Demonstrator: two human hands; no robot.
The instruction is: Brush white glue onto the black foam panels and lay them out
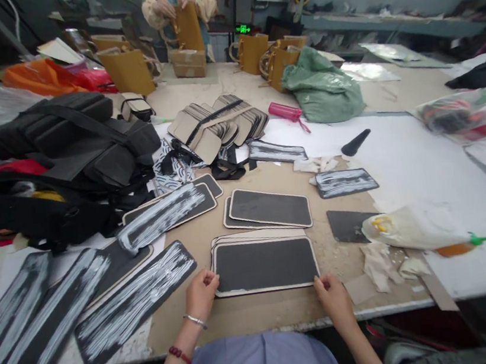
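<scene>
A black rectangular panel with a pale border (265, 265) lies on a small stack near the table's front edge. My left hand (202, 295) pinches its left edge near the lower corner. At the lower right corner, the fingers of my right hand (333, 298) are closed on the same panel. Just behind are two overlapping black panels with pale borders (268, 208). To the left, a black piece streaked with white paste (136, 303) lies at a slant. Another white-streaked piece (162, 216) rests on bordered panels.
Black bags (81, 143) crowd the left side, beside banded beige boards (217, 122). On the right lie a white bag with a green-handled tool (415, 231), a bare black piece (351, 224) and scraps. Across the table, a person (179, 5) handles a mustard-coloured bag (187, 28).
</scene>
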